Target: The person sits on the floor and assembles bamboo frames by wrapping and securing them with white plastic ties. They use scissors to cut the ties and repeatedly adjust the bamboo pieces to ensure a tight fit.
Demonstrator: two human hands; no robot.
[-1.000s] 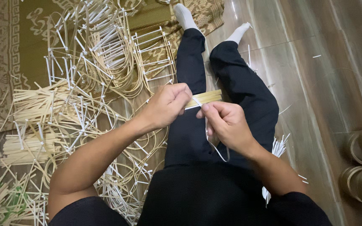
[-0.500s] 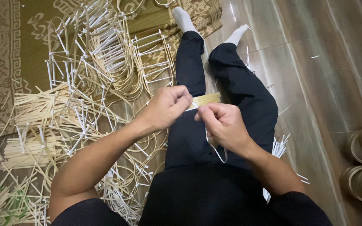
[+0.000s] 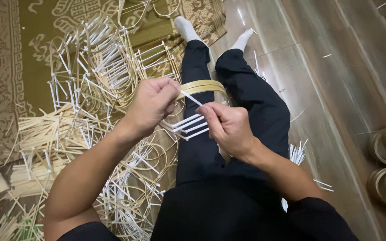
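Glossy wood flooring and a patterned mat (image 3: 32, 53) frame a seated person whose left hand (image 3: 150, 105) pinches a bamboo hoop (image 3: 202, 85) at twelve o'clock above the lap, steadying it, while the right hand (image 3: 228, 127) clamps spare white sticks (image 3: 190, 125) ready.

Indoor light, moderate and warm, fairly even. Glare streak on the glossy floor (image 3: 246, 18) beyond the hands, near the socks (image 3: 242, 40); the sheen fades toward the right. Soft shadow under the left hand (image 3: 150, 105) and forearm, falling on the pale sticks (image 3: 112, 196) below. Right hand (image 3: 228, 127) sharp, knuckles lit. Trousers (image 3: 202, 156) nearly black, little detail. Corners darker; left edge dim and soft. Slight wide-angle stretch at the edges.
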